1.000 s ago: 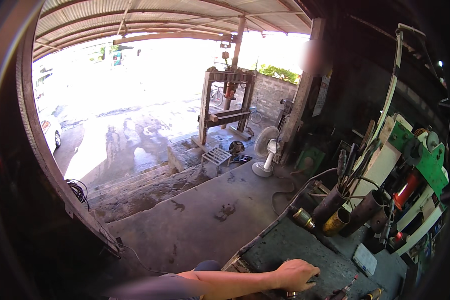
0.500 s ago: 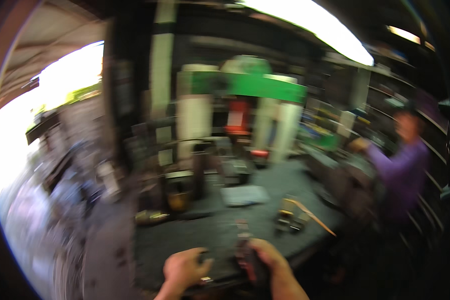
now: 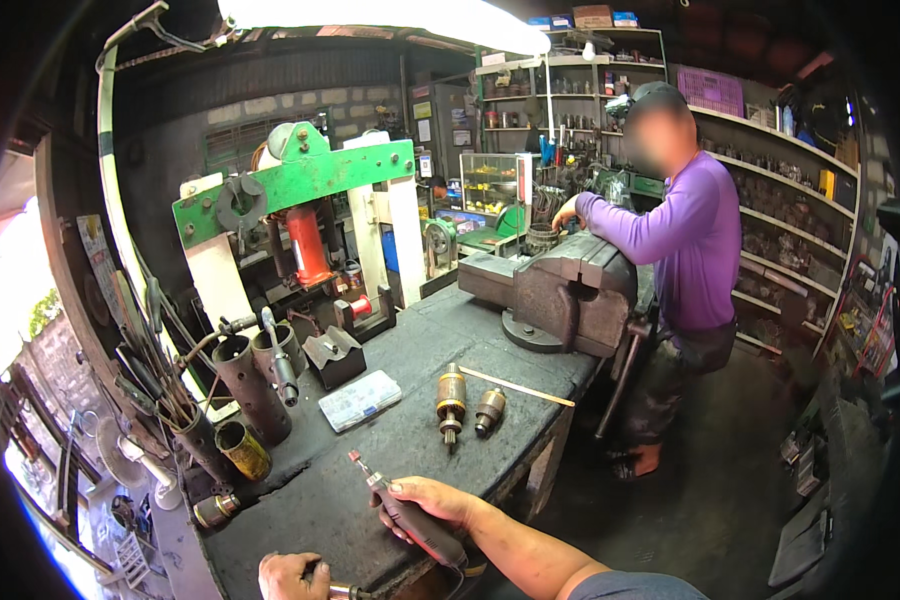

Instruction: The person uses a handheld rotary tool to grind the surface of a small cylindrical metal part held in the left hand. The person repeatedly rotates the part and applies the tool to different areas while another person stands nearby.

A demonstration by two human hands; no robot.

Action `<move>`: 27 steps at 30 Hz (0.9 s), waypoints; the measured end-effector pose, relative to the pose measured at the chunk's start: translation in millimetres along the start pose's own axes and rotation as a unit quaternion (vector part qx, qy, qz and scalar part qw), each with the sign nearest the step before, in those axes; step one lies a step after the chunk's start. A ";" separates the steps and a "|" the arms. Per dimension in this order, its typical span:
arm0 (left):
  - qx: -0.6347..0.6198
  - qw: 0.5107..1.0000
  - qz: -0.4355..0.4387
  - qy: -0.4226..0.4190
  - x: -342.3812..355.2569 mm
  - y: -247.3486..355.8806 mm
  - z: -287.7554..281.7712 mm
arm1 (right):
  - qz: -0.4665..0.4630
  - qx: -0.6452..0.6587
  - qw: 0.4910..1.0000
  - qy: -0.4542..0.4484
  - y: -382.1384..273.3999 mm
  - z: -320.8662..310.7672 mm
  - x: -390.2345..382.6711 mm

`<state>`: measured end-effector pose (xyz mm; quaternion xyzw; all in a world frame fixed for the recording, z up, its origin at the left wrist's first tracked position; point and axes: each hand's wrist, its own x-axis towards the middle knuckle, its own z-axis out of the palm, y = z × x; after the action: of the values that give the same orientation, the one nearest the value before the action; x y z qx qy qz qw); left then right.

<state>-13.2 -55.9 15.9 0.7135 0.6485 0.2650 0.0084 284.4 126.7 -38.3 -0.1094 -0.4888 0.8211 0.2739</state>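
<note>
My right hand [image 3: 425, 508] is wrapped round a dark grey and red rotary tool [image 3: 420, 530]. A small reddish grinding tip [image 3: 354, 456] on the tool points up and left over the dark workbench [image 3: 310, 520]. At the lower edge my left hand [image 3: 292, 577] is closed, with a shiny metal cylindrical part [image 3: 344, 592] at its fingers, mostly cut off by the frame. Beyond the tool lie a motor armature [image 3: 451, 395] with a copper-coloured band and a smaller geared metal part [image 3: 489, 411]. A thin wooden stick [image 3: 515, 385] lies behind them.
A large bench vise [image 3: 575, 295] stands at the far right corner; a person in a purple top [image 3: 705, 240] leans on it. Left are a clear plastic case [image 3: 360, 400], metal tubes holding tools [image 3: 245, 385] and a yellow can [image 3: 242, 450]. A green press frame [image 3: 300, 185] rises behind.
The view has swung to the right and become sharp. My right hand still holds the rotary tool, now tilted up and left. My left hand has dropped to the lower edge.
</note>
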 end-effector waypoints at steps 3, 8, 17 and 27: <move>-0.016 0.998 -0.055 0.030 -4.0 -2.7 9.1 | -0.003 0.017 1.000 -0.006 2.7 -1.6 0.8; 0.001 0.993 -0.092 0.067 15.7 -10.7 31.3 | 0.002 0.020 1.000 -0.009 3.7 -3.6 2.6; -0.031 0.998 -0.023 0.056 51.2 -17.8 54.5 | -0.022 0.034 0.999 0.035 5.9 -1.1 0.2; -0.045 0.990 0.022 0.129 35.6 -17.9 54.5 | 0.015 0.083 0.991 0.108 4.1 -0.6 3.6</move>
<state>-7.7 -1.8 -24.3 0.6863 0.6159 0.3839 -0.0486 280.3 127.6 -41.8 -0.1812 -0.3845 0.8463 0.3211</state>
